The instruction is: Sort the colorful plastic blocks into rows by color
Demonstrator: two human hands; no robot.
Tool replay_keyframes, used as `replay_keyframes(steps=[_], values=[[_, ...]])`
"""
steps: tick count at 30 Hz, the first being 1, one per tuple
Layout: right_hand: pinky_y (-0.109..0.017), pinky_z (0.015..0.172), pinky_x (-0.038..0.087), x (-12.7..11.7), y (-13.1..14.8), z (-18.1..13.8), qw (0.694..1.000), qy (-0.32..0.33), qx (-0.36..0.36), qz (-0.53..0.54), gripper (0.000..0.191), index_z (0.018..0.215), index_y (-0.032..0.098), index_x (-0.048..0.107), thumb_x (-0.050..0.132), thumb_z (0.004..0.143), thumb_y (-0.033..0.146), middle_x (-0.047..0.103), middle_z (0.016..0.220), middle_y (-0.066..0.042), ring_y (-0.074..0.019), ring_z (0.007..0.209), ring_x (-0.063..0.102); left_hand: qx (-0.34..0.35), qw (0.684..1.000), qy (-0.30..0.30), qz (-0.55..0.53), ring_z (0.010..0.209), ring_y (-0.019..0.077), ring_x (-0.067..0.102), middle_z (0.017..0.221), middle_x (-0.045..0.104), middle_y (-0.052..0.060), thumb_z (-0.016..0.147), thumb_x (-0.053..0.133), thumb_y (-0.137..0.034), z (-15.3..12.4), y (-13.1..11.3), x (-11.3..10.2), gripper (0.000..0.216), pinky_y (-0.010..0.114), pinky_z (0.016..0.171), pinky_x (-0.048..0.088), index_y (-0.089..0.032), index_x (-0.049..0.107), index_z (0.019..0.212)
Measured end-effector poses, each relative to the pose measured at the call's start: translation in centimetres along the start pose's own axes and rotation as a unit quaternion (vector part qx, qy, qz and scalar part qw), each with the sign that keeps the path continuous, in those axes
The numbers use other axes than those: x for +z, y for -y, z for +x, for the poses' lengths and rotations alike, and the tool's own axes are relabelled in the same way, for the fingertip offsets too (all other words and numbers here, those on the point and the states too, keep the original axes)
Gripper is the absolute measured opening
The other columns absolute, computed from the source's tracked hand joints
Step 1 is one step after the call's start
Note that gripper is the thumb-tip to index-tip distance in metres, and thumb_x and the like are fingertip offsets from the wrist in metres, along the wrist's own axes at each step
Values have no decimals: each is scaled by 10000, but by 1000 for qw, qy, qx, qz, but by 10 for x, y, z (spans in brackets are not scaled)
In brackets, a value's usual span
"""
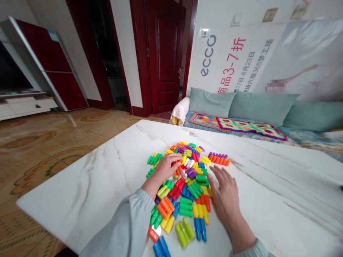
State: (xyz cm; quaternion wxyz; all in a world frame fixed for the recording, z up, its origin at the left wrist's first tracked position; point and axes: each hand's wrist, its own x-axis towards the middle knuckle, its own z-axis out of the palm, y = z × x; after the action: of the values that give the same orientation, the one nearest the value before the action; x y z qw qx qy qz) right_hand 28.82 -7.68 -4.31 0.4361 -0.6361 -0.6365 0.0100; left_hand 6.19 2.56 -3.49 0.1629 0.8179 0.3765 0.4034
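Observation:
A heap of plastic building blocks [194,190] in many colours, each with rounded finger-like bars, lies on the white marble-patterned table [115,167]. My left hand [167,166] reaches into the far left part of the heap. Its fingers are curled, and an orange building block [176,163] shows between thumb and fingers, partly hidden by them. Close by are a yellow block [184,159] and white blocks [190,163]. Along the heap's right edge, my right hand [225,191] hovers or rests with fingers stretched and apart, holding nothing visible, beside green blocks [201,179].
A joined row of purple and orange blocks [219,159] sits to the right of the heap. Beyond the table stands a sofa with green cushions [264,109]. A dark red door [167,57] and a red fridge [44,46] are farther back.

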Motion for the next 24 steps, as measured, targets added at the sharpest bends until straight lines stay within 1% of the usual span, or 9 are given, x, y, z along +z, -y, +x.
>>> replay_keyframes(steps=[3, 5, 8, 10, 12, 15, 17, 19, 24], values=[[-506, 982, 425, 4, -18, 0, 989, 69, 87, 102, 519, 959, 229, 753, 406, 925, 614, 720, 1114, -110, -335, 1131, 606, -13, 1000, -18, -19, 1049, 193, 659, 1081, 734, 57, 860, 587, -176, -1, 0, 1, 220, 357, 995, 495, -214, 742, 1011], [-409, 858, 504, 7, -21, -1, 970, 66, 160, 170, 593, 856, 196, 755, 382, 912, 654, 746, 995, -124, -301, 954, 680, -53, 997, -42, -38, 1013, 187, 678, 1055, 746, 51, 864, 580, -209, -3, 2, 1, 218, 336, 960, 516, -208, 739, 1013], [-336, 729, 519, 9, -18, -1, 950, 46, 220, 216, 631, 802, 177, 731, 390, 880, 702, 752, 859, -119, -272, 805, 698, -110, 989, -79, -57, 954, 183, 699, 1026, 756, 59, 874, 549, -238, 4, 4, -4, 239, 307, 898, 545, -179, 735, 1013], [-322, 707, 508, 8, -14, 0, 948, 40, 228, 218, 645, 772, 184, 714, 376, 868, 725, 747, 814, -112, -269, 790, 695, -111, 990, -71, -52, 929, 183, 706, 1014, 758, 69, 865, 555, -241, 20, 4, -12, 247, 294, 876, 552, -157, 732, 1014], [-323, 701, 497, 7, -11, 2, 948, 38, 236, 212, 667, 748, 190, 703, 349, 860, 744, 742, 785, -110, -270, 776, 690, -91, 995, -42, -17, 935, 180, 704, 1023, 757, 73, 863, 549, -225, 45, 3, -19, 255, 284, 882, 547, -145, 726, 1028], [-327, 711, 487, 6, -8, 3, 945, 35, 249, 207, 688, 726, 196, 696, 322, 853, 760, 737, 771, -111, -269, 761, 683, -75, 994, 26, 75, 944, 167, 699, 1052, 750, 78, 879, 496, -172, 90, 2, -17, 295, 268, 867, 544, -140, 709, 1082], [-324, 712, 486, 6, -9, 4, 944, 34, 251, 212, 693, 717, 199, 695, 314, 853, 762, 738, 779, -111, -265, 759, 681, -66, 990, 72, 100, 902, 168, 703, 1007, 760, 64, 834, 548, -145, 117, 2, -4, 274, 262, 846, 543, -147, 728, 1040], [-319, 713, 486, 7, -10, 4, 942, 32, 252, 218, 694, 713, 201, 695, 311, 855, 761, 738, 781, -110, -262, 760, 680, -54, 984, 122, 121, 883, 174, 702, 968, 766, 53, 800, 594, -151, 135, 0, 17, 258, 262, 841, 537, -158, 745, 1009], [-303, 699, 488, 7, -9, 4, 940, 26, 252, 227, 689, 721, 199, 705, 320, 862, 753, 737, 758, -96, -247, 735, 681, -38, 959, 208, 186, 998, 241, 674, 1061, 743, 71, 709, 709, -255, 148, -17, 71, 359, 306, 906, 501, -198, 741, 1062]])
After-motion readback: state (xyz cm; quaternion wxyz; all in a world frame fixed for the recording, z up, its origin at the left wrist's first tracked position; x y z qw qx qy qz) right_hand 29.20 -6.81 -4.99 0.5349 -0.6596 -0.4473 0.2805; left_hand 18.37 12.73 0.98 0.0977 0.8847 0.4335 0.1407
